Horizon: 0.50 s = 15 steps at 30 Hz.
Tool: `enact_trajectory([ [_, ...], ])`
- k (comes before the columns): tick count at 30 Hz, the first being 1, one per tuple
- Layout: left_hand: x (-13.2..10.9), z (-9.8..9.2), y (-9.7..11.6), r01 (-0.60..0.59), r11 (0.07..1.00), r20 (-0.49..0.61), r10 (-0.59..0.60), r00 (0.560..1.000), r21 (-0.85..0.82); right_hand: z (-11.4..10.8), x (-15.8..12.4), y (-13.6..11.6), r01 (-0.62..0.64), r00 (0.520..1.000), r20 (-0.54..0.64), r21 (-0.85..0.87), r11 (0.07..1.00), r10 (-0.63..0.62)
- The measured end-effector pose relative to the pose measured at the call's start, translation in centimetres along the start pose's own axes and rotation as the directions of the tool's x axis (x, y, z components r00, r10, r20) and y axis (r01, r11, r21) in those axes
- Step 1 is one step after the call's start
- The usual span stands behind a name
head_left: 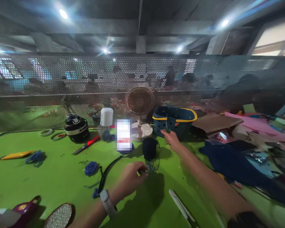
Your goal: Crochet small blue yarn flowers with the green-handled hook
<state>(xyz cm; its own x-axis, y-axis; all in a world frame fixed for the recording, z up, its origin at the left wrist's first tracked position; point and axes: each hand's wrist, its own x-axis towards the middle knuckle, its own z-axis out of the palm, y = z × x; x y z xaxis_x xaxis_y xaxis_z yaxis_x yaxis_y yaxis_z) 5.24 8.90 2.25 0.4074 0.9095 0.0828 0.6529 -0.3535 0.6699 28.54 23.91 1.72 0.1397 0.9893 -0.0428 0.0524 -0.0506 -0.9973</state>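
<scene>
My left hand (130, 177), with a white watch on its wrist, is closed around the base of a small clear cup (153, 164) on the green table (49, 180). A dark ball of yarn (150, 148) sits in or just behind that cup. My right hand (171, 138) reaches far forward and pinches a small green thing (167, 129) in front of the blue basket with a yellow rim (174, 120). What the green thing is I cannot make out.
A small beige fan (140, 109), a white-capped jar (106, 124), a black round pot (76, 127), blue yarn bundles (91, 168), a red-handled tool (86, 145) and a black cable lie around. Dark blue cloth (235, 164), cardboard and pink sheets pile up on the right. A perforated metal screen stands behind.
</scene>
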Motion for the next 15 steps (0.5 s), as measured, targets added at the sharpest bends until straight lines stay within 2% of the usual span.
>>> enact_trajectory([
  [4, -0.3, -0.6, 0.0, -0.002, 0.999, -0.001, 0.001, 1.0, -0.048, -0.2, -2.3, -1.2, -0.04, 0.999, -0.012, 0.013, 0.999, 0.04],
  [7, -0.6, -1.1, 0.2, 0.013, 0.996, -0.005, -0.013, 1.0, -0.093, -1.3, -5.4, -2.3, -0.002, 1.0, 0.029, 0.014, 1.0, 0.002],
  [9, -0.7, -1.2, 0.6, 0.012, 0.991, -0.051, -0.019, 0.999, -0.134, -1.5, -7.9, -2.9, 0.027, 0.997, 0.069, 0.014, 1.0, -0.027],
  [11, -0.7, -1.0, 1.3, -0.049, 0.978, -0.153, 0.018, 0.988, -0.201, -1.0, -10.9, -3.5, 0.049, 0.992, 0.117, 0.004, 0.999, -0.049],
  [13, -0.7, -0.6, 2.2, -0.171, 0.941, -0.236, 0.102, 0.966, -0.293, 0.1, -14.1, -4.3, 0.07, 0.979, 0.191, -0.017, 0.997, -0.065],
  [15, -1.0, 0.0, 3.1, -0.269, 0.871, -0.227, 0.188, 0.955, -0.411, 1.5, -17.3, -5.6, 0.182, 0.922, 0.353, -0.035, 0.983, -0.158],
])
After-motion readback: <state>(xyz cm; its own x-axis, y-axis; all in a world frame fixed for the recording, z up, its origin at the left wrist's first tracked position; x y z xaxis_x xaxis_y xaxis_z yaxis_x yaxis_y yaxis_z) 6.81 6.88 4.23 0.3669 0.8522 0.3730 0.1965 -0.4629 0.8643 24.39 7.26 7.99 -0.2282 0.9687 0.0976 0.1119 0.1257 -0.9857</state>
